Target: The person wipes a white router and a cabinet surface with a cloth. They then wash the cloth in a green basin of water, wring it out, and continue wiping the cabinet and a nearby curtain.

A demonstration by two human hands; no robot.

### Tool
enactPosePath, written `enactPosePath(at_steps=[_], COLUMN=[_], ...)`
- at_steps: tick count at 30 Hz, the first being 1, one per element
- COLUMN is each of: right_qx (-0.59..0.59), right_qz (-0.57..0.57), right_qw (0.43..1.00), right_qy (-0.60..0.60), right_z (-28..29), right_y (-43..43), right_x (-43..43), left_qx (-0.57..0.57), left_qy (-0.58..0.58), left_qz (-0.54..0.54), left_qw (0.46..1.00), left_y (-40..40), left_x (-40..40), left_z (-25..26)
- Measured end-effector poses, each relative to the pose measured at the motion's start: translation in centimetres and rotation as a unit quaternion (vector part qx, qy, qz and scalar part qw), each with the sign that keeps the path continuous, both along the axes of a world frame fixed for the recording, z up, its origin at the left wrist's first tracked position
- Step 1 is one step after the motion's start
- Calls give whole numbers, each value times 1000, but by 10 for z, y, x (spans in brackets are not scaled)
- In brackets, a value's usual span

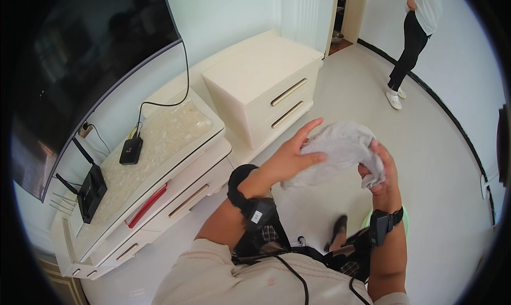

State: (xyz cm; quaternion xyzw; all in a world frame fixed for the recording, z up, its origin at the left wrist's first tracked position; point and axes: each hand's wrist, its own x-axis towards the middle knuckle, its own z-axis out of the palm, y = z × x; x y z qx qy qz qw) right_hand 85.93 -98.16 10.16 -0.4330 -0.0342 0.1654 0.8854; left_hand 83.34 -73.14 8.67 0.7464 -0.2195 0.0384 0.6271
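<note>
A light grey cloth (339,153) is stretched between my two hands, above the floor in front of me. My left hand (293,157) holds its left side, with the thumb lying over the cloth and the index finger pointing outward. The other left fingers are mostly hidden behind the fabric. My right hand (383,167) grips the right end, where the cloth is bunched and folds down over the fingers. Both wrists wear black strapped devices.
To the left stands a cream TV cabinet (191,173) bearing a black router (92,193) and a small black box (131,150). A cream drawer unit (263,85) is ahead. A person (417,37) stands at upper right. A green basin rim (406,221) shows beside my right forearm.
</note>
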Motion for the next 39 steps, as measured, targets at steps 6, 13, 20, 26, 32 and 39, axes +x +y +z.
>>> enactPosePath(at_steps=[6, 13, 20, 26, 32, 39], right_qx=[183, 148, -131, -82, 106, -251], right_qz=[27, 39, -59, 36, 130, 64], right_qw=[983, 987, 988, 994, 985, 963], right_qy=[4, 39, -58, -68, 35, -73], right_z=[-25, 3, -16, -27, -19, -48], right_y=[8, 31, 17, 56, 114, 172], right_x=[18, 51, 100, 153, 214, 253], left_qx=[17, -149, -302, -325, -417, -100], left_qy=[114, 43, 272, 301, 214, 54], left_qz=[-60, -2, -69, -42, -85, 280], left_qw=[992, 988, 911, 896, 879, 953], left_y=[8, -53, -58, -32, 47, 64], left_x=[26, 71, 128, 175, 194, 215], left_z=[-19, -20, 8, -4, -25, -2])
